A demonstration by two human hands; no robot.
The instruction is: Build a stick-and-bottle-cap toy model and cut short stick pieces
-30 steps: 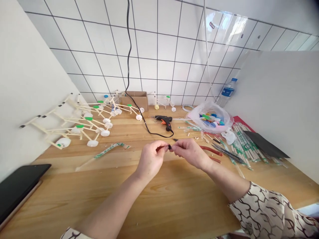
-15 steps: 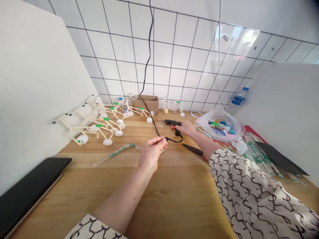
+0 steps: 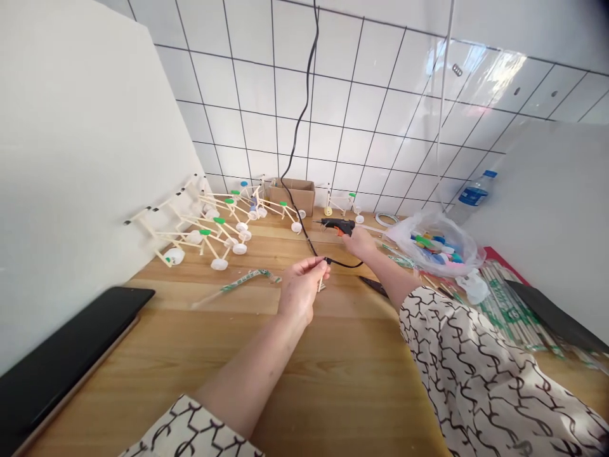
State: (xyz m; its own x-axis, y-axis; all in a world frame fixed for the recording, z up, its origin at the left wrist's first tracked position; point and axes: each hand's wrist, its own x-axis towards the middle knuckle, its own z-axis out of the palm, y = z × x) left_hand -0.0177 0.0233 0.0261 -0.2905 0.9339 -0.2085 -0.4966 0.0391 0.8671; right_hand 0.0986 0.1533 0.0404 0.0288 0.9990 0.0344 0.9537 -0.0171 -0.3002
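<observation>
My left hand [image 3: 302,287] is closed in a pinch on a short pale wooden stick [image 3: 320,283] with a black tip, held over the middle of the table. Beyond it, my right hand [image 3: 360,244] is wrapped round the handle of a black glue gun [image 3: 337,225] with an orange trigger. The gun's nozzle points left, and a clear glue stick [image 3: 372,228] juts from its back. The gun's black cord [image 3: 308,236] passes close behind my left fingertips. Partly under my right forearm lies a dark-bladed tool [image 3: 373,285], its handle hidden.
Several stick frames with white cap wheels [image 3: 219,263] stand at left. A cardboard box [image 3: 302,197] and a tape roll [image 3: 386,219] are by the tiled wall. At right are a bag of bottle caps [image 3: 435,249], a water bottle [image 3: 477,192] and wrapped sticks [image 3: 518,304]. A phone [image 3: 71,355] lies front left.
The camera view has turned slightly left, so things appear farther right. My right hand has shifted the glue gun slightly. My left hand keeps its pinch on the stick.
</observation>
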